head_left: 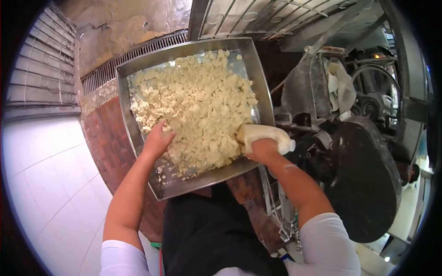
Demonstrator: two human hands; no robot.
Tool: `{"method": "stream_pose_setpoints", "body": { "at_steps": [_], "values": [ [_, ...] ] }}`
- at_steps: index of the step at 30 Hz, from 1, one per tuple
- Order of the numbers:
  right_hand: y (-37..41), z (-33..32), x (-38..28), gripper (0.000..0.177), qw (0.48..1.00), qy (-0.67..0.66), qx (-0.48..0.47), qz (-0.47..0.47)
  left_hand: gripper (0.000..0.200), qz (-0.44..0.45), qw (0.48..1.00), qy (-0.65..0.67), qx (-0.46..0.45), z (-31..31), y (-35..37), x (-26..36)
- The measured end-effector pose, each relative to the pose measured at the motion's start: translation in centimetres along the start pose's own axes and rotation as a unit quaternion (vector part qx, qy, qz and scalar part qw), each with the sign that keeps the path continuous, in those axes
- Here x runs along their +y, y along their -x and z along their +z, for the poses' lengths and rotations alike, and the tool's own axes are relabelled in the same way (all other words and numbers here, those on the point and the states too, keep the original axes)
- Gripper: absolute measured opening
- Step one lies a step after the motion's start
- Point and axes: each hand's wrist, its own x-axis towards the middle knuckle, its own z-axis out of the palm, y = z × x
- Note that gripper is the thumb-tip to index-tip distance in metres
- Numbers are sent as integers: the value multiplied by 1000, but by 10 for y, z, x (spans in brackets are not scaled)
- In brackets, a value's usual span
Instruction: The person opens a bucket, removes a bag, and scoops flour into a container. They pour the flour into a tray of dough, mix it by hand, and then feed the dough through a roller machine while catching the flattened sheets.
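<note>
A large square metal tray holds a broad layer of crumbly, pale yellow dough-like lumps. My left hand is over the lower left part of the lumps, its fingers apart, with the thumb pointing right. At the tray's right side, my right hand is closed round a cream-coloured plastic jug. The jug lies on its side, its one end at the lumps and a white cap-like end pointing right, past the tray's rim.
Dusty machinery with a black rounded cover stands at the right, close to the tray. Metal grilles are at the upper left and top. White tiles lie at the left, red brick floor under the tray.
</note>
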Motion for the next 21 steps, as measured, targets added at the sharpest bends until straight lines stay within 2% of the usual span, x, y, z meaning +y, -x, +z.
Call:
{"method": "stream_pose_setpoints", "body": {
  "at_steps": [1, 5, 7, 9, 10, 11, 13, 15, 17, 19, 21],
  "values": [
    [1, 0, 1, 50, 999, -31, 24, -28, 69, -6, 1000, -1, -2, -1, -12, -6],
    [2, 3, 7, 55, 996, -48, 15, -76, 79, 18, 998, 28, 47, 1, -66, -22],
    [1, -4, -10, 56, 987, -40, 52, -149, 84, 14, 997, 37, 64, 10, -92, -30],
    [-16, -11, -25, 55, 986, -27, 38, -159, 93, -86, 994, 27, 58, 22, -111, -43],
    [-25, -9, -30, 55, 983, -45, 59, -166, 99, -142, 981, 114, -65, 8, -97, -12],
    [-32, -9, -33, 54, 980, -64, 80, -171, 99, -146, 981, 107, -69, 24, -95, -24],
    [-40, -6, -33, 55, 979, -76, 78, -174, 93, -105, 982, -127, 90, 59, -86, -40],
    [-46, -1, -29, 57, 979, -81, 68, -176, 90, -116, 985, -94, 92, 66, -77, -43],
    [-42, 7, -23, 59, 980, -101, 64, -160, 86, -216, 967, -39, -126, 55, -67, -27],
    [-33, 18, -23, 60, 981, -123, 61, -138, 83, -189, 979, -54, -44, 84, -40, -28],
    [-21, 35, -28, 61, 970, -227, 42, -76, 78, -190, 977, -77, -53, 110, -23, -29]
  ]
}}
